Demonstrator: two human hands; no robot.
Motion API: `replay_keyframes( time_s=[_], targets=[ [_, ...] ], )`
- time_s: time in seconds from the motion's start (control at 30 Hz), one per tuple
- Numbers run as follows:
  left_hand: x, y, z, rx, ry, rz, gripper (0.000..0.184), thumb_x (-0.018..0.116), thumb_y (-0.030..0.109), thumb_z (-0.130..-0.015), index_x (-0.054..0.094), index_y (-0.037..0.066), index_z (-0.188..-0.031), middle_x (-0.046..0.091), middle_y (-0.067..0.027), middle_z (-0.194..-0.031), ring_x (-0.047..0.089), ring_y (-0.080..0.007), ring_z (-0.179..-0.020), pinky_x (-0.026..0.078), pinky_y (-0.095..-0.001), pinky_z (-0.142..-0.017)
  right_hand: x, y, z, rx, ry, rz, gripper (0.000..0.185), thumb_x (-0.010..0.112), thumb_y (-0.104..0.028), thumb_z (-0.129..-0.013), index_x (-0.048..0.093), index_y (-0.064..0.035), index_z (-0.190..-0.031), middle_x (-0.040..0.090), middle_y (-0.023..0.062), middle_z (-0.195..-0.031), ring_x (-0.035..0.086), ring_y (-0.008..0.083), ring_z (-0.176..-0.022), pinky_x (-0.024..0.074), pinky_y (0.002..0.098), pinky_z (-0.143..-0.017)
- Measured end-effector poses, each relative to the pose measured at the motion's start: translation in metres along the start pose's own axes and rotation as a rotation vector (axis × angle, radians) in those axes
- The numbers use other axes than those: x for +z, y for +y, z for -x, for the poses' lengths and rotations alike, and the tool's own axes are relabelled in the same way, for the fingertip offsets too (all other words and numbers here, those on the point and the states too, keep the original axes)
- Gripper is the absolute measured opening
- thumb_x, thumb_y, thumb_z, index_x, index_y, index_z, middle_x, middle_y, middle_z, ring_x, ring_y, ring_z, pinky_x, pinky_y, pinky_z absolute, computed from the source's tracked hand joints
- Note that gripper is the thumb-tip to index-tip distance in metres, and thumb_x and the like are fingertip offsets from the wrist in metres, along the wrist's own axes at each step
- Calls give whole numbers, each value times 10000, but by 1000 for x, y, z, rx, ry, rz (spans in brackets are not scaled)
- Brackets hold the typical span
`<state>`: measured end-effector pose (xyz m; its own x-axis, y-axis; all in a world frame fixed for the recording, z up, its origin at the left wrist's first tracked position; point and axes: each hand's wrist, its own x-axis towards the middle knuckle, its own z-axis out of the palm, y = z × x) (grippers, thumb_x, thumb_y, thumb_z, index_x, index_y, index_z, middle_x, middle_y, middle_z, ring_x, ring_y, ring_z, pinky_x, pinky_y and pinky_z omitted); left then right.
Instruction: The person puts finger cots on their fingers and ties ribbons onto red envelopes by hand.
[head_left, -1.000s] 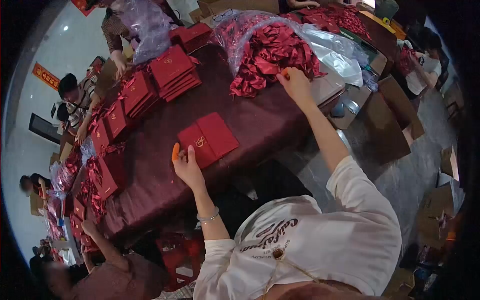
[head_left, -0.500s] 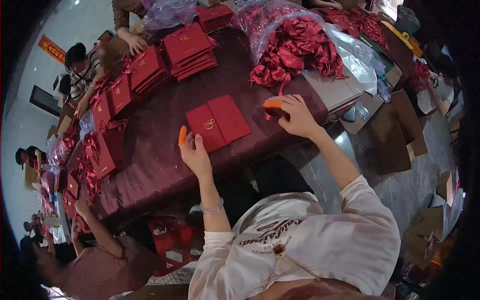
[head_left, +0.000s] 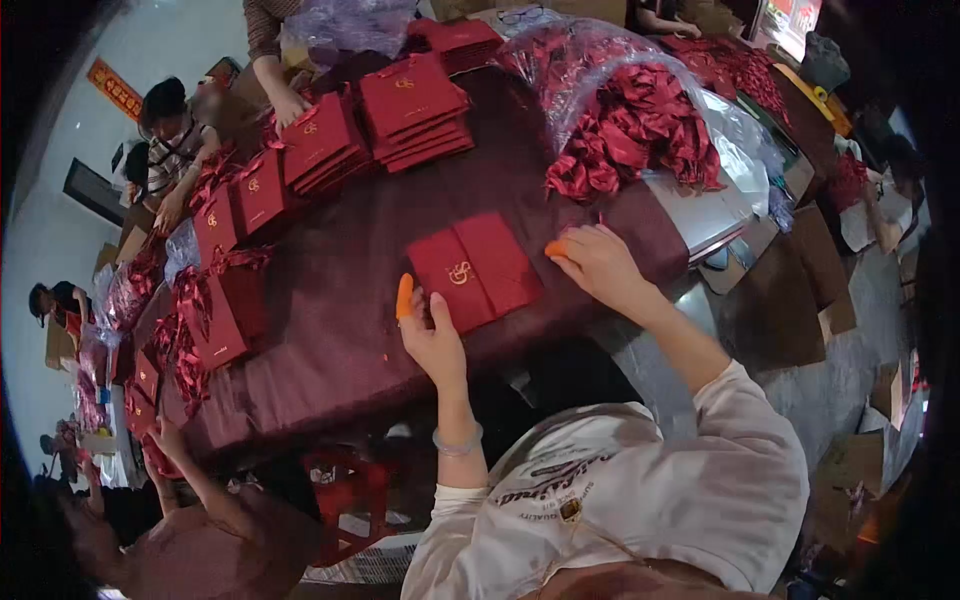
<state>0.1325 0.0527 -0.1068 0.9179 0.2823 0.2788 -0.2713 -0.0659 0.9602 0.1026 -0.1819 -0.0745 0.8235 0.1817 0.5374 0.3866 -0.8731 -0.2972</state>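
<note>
A flat red paper bag [head_left: 500, 262] with a gold logo and a folded flap lies on the cloth-covered table in front of me. My left hand [head_left: 436, 338] is at its lower left edge, thumb and index finger apart, with an orange cover on the index finger. Right of the bag, my right hand [head_left: 603, 268] has its fingers curled together, also with an orange finger cover. A bit of red ribbon [head_left: 600, 219] shows just behind its knuckles; the rest is hidden by the hand.
A plastic sack spills a heap of red ribbons [head_left: 640, 130] beyond my right hand. Stacks of red bags [head_left: 415, 105] stand at the back, more along the left. Co-workers' hands [head_left: 290, 106] are around the table. Cardboard [head_left: 765, 290] lies on the floor at right.
The view has shifted, so the table contents appear farther right and lower. My right fingers have curled closer together, and the ribbon below them is no longer visible. The bag still lies flat.
</note>
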Motion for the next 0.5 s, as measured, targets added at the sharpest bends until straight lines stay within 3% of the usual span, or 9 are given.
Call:
replay_keyframes(
  time_s=[0.07, 0.1, 0.17, 0.2, 0.27, 0.3, 0.4, 0.43, 0.5],
  targets=[
    [0, 8, 2, 1, 6, -24, 382, 570, 73, -857, 471, -39, -1209, 541, -132, -1090, 531, -184, -947, 436, -301, -842, 0, -11, -6, 59, -60, -466, 187, 576, -84, -820, 597, -67, -1006, 574, 61, -951, 575, 252, -803, 461, 347, -728],
    [-1, -2, 1, 1, 14, 52, 393, 570, 75, -860, 464, -31, -1224, 531, -127, -1096, 521, -183, -962, 428, -302, -854, -1, -15, -7, 41, -57, -467, 187, 576, -84, -820, 597, -67, -1006, 574, 61, -951, 575, 252, -803, 461, 347, -728],
    [0, 8, 2, -12, 48, 24, 402, 571, 78, -860, 460, -30, -1230, 527, -124, -1099, 518, -185, -968, 422, -301, -862, -1, -16, -12, 608, -114, -898, 234, 536, -17, -819, 565, -51, -1049, 570, 71, -991, 581, 273, -758, 476, 347, -677],
    [0, 12, 3, -13, 47, -30, 400, 568, 73, -857, 461, -32, -1228, 524, -125, -1113, 517, -189, -981, 415, -301, -870, 25, 0, -12, 165, 218, -600, 271, 506, -26, -828, 546, -57, -1094, 566, 77, -972, 580, 272, -686, 481, 360, -610],
    [1, 4, 2, 49, 39, 49, 402, 566, 74, -858, 459, -38, -1229, 525, -129, -1123, 517, -193, -1001, 410, -303, -880, 19, 1, -11, 184, 0, -194, 246, 511, -90, -844, 574, -83, -1081, 560, 71, -917, 580, 258, -656, 480, 355, -566],
    [-2, 2, 2, -9, 0, 7, 399, 555, 84, -868, 456, -42, -1233, 526, -136, -1128, 518, -200, -1018, 408, -314, -892, 16, -7, -10, 216, -72, -19, 229, 571, -211, -834, 609, -113, -1037, 549, 56, -843, 581, 249, -663, 477, 350, -561],
    [0, 16, 3, -22, -2, 17, 397, 546, 92, -876, 454, -42, -1238, 531, -138, -1118, 521, -197, -1015, 413, -315, -889, 14, -14, -12, 132, -57, 11, 242, 653, -303, -770, 640, -124, -934, 547, 35, -774, 588, 237, -687, 470, 336, -556],
    [0, 16, 4, 81, 7, -37, 393, 544, 89, -878, 457, -33, -1241, 533, -135, -1115, 523, -189, -1005, 421, -311, -876, 14, -11, -11, 116, -64, 5, 242, 653, -303, -770, 640, -124, -934, 547, 35, -774, 588, 237, -687, 470, 336, -556],
    [-1, 4, 4, 11, 3, -31, 400, 550, 84, -875, 456, -23, -1248, 535, -132, -1108, 525, -185, -1004, 422, -301, -871, 17, -7, -10, 121, 7, -23, 182, 669, -231, -765, 635, -105, -893, 568, 34, -806, 589, 227, -709, 473, 333, -568]
  ],
)
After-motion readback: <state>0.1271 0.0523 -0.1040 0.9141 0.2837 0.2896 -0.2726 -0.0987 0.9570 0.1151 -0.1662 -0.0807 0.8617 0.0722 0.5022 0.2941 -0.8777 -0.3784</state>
